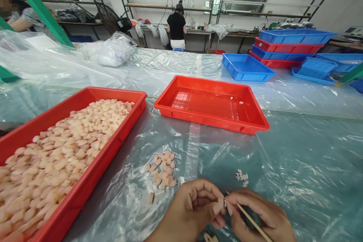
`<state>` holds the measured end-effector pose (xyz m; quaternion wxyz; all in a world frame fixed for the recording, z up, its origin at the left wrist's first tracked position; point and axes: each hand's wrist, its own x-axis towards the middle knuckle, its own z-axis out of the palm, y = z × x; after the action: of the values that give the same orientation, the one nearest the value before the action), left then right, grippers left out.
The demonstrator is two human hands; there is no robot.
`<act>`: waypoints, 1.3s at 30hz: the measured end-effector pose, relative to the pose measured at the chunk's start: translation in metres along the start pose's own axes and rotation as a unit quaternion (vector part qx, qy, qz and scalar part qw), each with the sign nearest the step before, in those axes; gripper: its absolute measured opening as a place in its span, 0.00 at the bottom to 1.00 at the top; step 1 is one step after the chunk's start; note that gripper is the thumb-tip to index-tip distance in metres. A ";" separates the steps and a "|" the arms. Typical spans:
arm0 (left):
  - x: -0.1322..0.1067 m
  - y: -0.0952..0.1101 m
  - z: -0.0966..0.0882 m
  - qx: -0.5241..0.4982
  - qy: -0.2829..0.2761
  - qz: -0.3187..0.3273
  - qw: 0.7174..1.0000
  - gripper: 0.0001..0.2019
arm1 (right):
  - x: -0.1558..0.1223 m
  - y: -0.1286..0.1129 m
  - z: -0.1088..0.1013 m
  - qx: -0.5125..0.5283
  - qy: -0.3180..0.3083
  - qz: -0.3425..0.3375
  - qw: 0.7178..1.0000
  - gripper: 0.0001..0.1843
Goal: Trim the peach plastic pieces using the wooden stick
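My left hand pinches a small pale beige piece between thumb and fingertips. A thin wooden stick is gripped in my right hand, whose fingertips meet the left ones at the piece. The exact contact between stick and piece is hidden by the fingers. Left of my hands lies a loose pile of small flat beige pieces, with a single brownish piece apart from it. Tiny white scraps lie just beyond my right hand. Part of a tan object shows below my hands.
A red tray full of pale pinkish pieces stands at the left. Farther ahead is another red tray with a few small bits. Blue and red trays are stacked at the back right. Plastic sheeting covers the table. Two people are in the background.
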<state>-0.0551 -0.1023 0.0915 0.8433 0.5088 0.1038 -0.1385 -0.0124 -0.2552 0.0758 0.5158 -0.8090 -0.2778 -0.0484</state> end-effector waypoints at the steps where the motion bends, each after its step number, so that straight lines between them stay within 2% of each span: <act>1: 0.000 0.001 -0.001 -0.007 -0.001 -0.001 1.000 0.12 | 0.002 0.000 -0.002 -0.013 0.002 0.004 1.000 0.07; 5: 0.000 0.002 -0.006 -0.057 -0.017 -0.015 0.998 0.12 | 0.010 0.008 -0.015 -0.105 0.015 0.006 0.994 0.05; 10: 0.000 0.002 -0.009 -0.110 -0.027 -0.050 0.992 0.12 | 0.017 0.022 -0.027 -0.248 -0.029 -0.013 0.968 0.07; 15: 0.001 0.001 -0.009 -0.100 -0.026 -0.051 0.993 0.13 | 0.019 0.020 -0.030 -0.318 -0.030 0.011 0.947 0.11; 19: -0.003 0.003 -0.011 0.039 -0.039 -0.071 0.996 0.15 | 0.019 0.014 -0.030 -0.287 -0.024 -0.008 0.958 0.12; 23: -0.013 0.012 -0.010 0.264 -0.090 -0.065 0.958 0.11 | 0.018 0.016 -0.030 -0.228 -0.039 -0.019 0.973 0.09; 26: -0.020 0.022 -0.007 0.322 -0.045 -0.072 0.943 0.13 | 0.017 0.019 -0.030 -0.197 -0.055 -0.021 0.979 0.07; 29: -0.022 0.033 -0.008 0.357 -0.003 -0.065 0.932 0.13 | 0.015 0.017 -0.029 -0.145 -0.060 0.021 0.987 0.08; 31: -0.020 0.041 -0.014 0.445 0.052 -0.016 0.894 0.11 | 0.014 0.013 -0.027 -0.109 -0.067 0.067 0.990 0.09; 34: -0.017 0.052 -0.026 0.597 0.184 0.056 0.779 0.11 | 0.010 0.007 -0.022 -0.072 -0.056 0.126 0.988 0.15; 36: -0.015 0.057 -0.032 0.656 0.238 0.045 0.715 0.11 | 0.008 0.006 -0.019 -0.058 -0.032 0.139 0.988 0.16; 39: -0.015 0.059 -0.035 0.700 0.242 0.003 0.671 0.13 | 0.007 0.010 -0.018 -0.075 -0.027 0.102 0.992 0.15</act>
<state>-0.0502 -0.0431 0.1284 0.1853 0.9661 0.1752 -0.0396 0.0018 -0.2711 0.0789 0.4485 -0.8703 -0.2033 0.0053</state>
